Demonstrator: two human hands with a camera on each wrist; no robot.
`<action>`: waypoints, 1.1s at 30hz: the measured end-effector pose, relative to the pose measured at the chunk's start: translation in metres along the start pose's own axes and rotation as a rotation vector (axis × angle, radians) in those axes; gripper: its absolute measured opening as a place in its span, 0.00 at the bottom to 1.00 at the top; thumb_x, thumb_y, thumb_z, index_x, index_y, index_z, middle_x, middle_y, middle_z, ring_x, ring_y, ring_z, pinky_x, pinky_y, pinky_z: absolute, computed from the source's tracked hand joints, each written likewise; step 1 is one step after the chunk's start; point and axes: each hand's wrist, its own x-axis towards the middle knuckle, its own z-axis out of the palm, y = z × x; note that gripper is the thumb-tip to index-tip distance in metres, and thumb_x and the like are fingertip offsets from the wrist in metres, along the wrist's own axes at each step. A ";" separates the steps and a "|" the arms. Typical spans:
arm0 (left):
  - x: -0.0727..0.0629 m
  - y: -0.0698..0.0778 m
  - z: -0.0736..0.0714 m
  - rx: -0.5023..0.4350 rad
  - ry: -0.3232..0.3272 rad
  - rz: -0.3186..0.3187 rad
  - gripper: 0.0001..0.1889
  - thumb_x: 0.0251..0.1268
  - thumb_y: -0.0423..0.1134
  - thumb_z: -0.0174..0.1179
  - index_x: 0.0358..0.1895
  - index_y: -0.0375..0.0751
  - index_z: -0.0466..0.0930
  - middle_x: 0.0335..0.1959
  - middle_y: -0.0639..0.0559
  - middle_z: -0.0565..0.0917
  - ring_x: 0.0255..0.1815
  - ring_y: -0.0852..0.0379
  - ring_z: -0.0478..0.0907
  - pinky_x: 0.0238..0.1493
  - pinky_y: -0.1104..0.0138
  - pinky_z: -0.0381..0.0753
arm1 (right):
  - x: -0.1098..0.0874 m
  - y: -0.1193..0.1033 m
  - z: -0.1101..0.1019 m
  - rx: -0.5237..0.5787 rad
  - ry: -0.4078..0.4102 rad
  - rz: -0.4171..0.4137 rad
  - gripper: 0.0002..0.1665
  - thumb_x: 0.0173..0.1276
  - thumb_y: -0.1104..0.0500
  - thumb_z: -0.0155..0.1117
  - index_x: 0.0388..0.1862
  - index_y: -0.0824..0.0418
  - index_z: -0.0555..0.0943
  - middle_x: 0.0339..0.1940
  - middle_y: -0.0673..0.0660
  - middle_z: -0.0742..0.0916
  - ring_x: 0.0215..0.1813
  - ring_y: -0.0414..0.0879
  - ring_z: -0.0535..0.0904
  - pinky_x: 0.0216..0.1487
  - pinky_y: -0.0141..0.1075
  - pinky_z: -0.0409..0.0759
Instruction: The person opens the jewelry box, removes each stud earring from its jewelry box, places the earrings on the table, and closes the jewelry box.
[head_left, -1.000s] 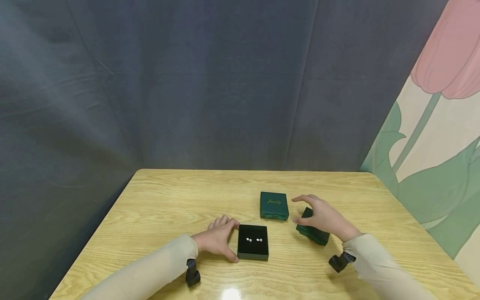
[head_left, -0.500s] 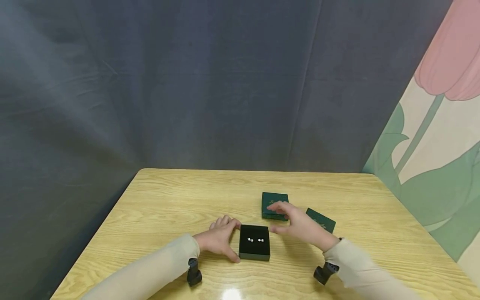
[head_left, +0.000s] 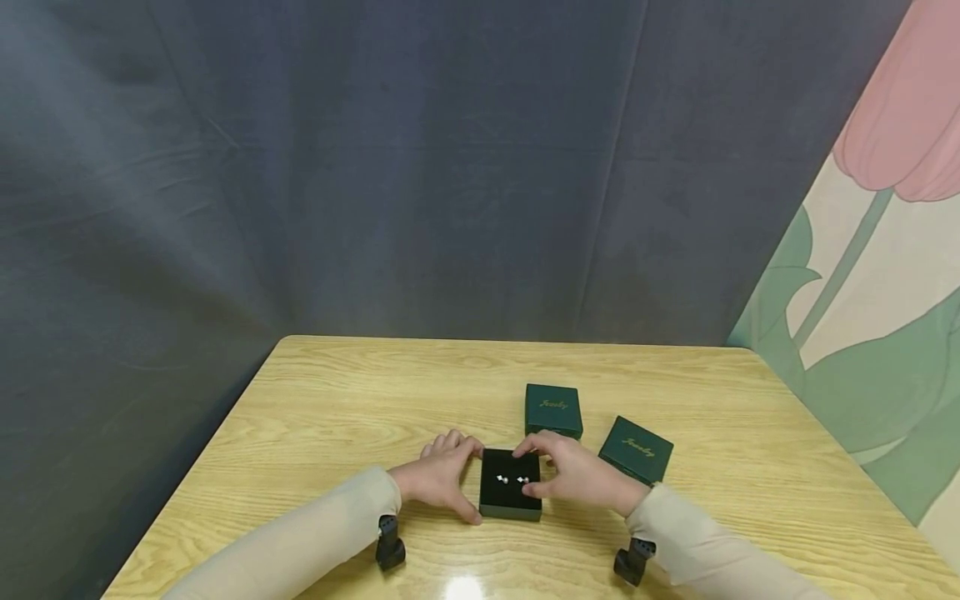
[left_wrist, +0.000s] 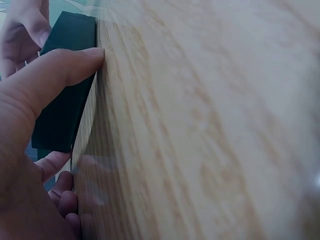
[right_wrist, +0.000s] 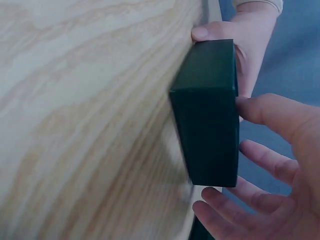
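A dark green jewelry box (head_left: 510, 512) lies lidless on the table, its black insert facing up. Two small earrings, the left one (head_left: 502, 479) and the right one (head_left: 522, 479), sit side by side on that insert. My left hand (head_left: 438, 477) holds the box at its left side, thumb at the near corner and index finger at the far corner. Over the box's right part reaches my right hand (head_left: 573, 475), thumb tip beside the right earring and index finger above the far edge. In the right wrist view, the right-hand fingers (right_wrist: 270, 162) are spread, with nothing visible between them.
One green box piece (head_left: 553, 408) with gold lettering lies behind the jewelry box. Another lettered green piece (head_left: 637, 450) lies turned at an angle to the right, beyond my right hand. A dark curtain (head_left: 450, 167) hangs behind the wooden table (head_left: 337, 400).
My right hand has moved left from the angled green piece on the right to above the jewelry box. The left hand stays at the box's left side.
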 end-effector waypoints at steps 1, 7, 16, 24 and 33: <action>0.000 0.000 0.000 0.000 0.000 0.001 0.44 0.36 0.56 0.77 0.60 0.51 0.64 0.49 0.56 0.63 0.48 0.57 0.58 0.49 0.63 0.57 | 0.000 0.000 0.001 -0.009 -0.003 -0.001 0.23 0.60 0.52 0.71 0.54 0.52 0.78 0.59 0.55 0.79 0.54 0.51 0.76 0.48 0.46 0.77; 0.001 -0.001 0.001 -0.001 0.003 0.004 0.44 0.35 0.55 0.77 0.59 0.51 0.65 0.48 0.56 0.63 0.47 0.57 0.58 0.48 0.63 0.57 | 0.001 0.000 0.002 -0.054 -0.025 -0.007 0.18 0.61 0.53 0.71 0.49 0.52 0.79 0.58 0.56 0.79 0.41 0.43 0.74 0.41 0.36 0.75; 0.001 -0.002 0.001 0.006 0.003 -0.006 0.44 0.35 0.56 0.77 0.60 0.53 0.64 0.49 0.57 0.63 0.48 0.57 0.58 0.49 0.63 0.57 | 0.004 0.001 0.005 -0.074 -0.016 -0.023 0.15 0.61 0.55 0.71 0.45 0.53 0.80 0.44 0.49 0.80 0.27 0.36 0.67 0.30 0.31 0.69; 0.001 -0.002 0.001 0.002 0.003 -0.008 0.45 0.34 0.56 0.77 0.61 0.52 0.64 0.49 0.57 0.63 0.48 0.57 0.58 0.48 0.64 0.57 | 0.005 -0.001 0.008 -0.070 -0.002 -0.005 0.11 0.62 0.55 0.70 0.42 0.53 0.79 0.36 0.47 0.78 0.22 0.35 0.65 0.25 0.30 0.66; 0.000 0.001 0.001 0.004 0.008 -0.003 0.44 0.35 0.55 0.78 0.59 0.51 0.65 0.48 0.56 0.63 0.48 0.57 0.58 0.48 0.63 0.57 | 0.007 -0.003 0.011 -0.106 0.038 0.009 0.07 0.59 0.58 0.72 0.35 0.52 0.82 0.40 0.47 0.82 0.28 0.37 0.70 0.30 0.31 0.71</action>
